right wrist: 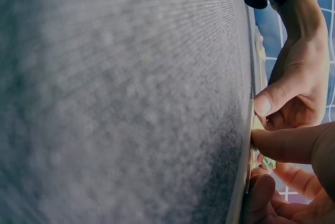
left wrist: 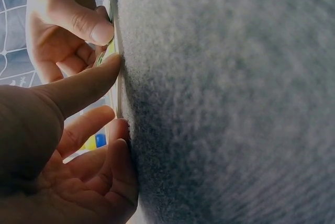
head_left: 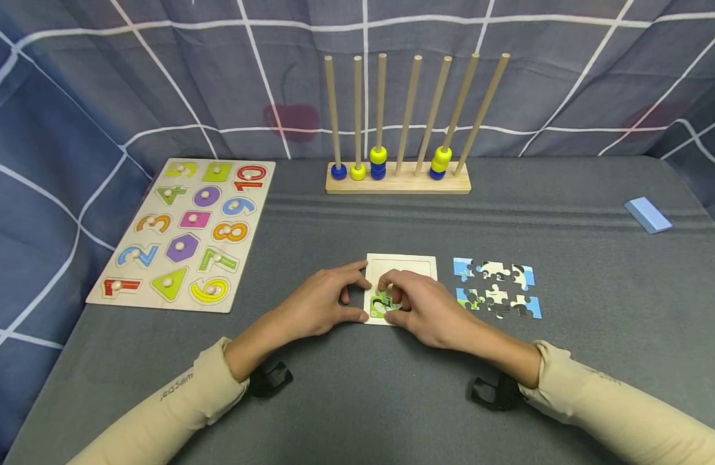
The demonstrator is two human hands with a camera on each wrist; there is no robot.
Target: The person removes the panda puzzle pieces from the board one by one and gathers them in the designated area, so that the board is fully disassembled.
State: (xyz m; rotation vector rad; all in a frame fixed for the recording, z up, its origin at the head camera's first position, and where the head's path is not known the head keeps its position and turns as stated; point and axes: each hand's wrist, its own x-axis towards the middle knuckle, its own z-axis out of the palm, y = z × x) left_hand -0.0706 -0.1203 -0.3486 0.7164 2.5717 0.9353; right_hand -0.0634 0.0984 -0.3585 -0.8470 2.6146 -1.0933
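Note:
A pale wooden puzzle board point(head_left: 401, 261) with a raised rim lies before me. My left hand point(head_left: 325, 297) holds its left edge, thumb by the lower corner and fingertips higher along the side. Green panda puzzle pieces point(head_left: 378, 306) sit at the board's lower left. My right hand point(head_left: 429, 307) reaches over the board and pinches a small green puzzle piece point(right wrist: 269, 163) between thumb and fingers; the hand hides much of it. Right of the board lie several loose puzzle pieces point(head_left: 497, 294) in two rows, blue, white, black and green.
To the left lies a wooden number-and-shape peg board point(head_left: 185, 255). A bead abacus point(head_left: 398, 184) with tall rods stands at the back. A light blue block point(head_left: 648, 215) rests at the far right. Behind the grey table point(head_left: 357, 400) hangs a checked curtain point(head_left: 217, 77).

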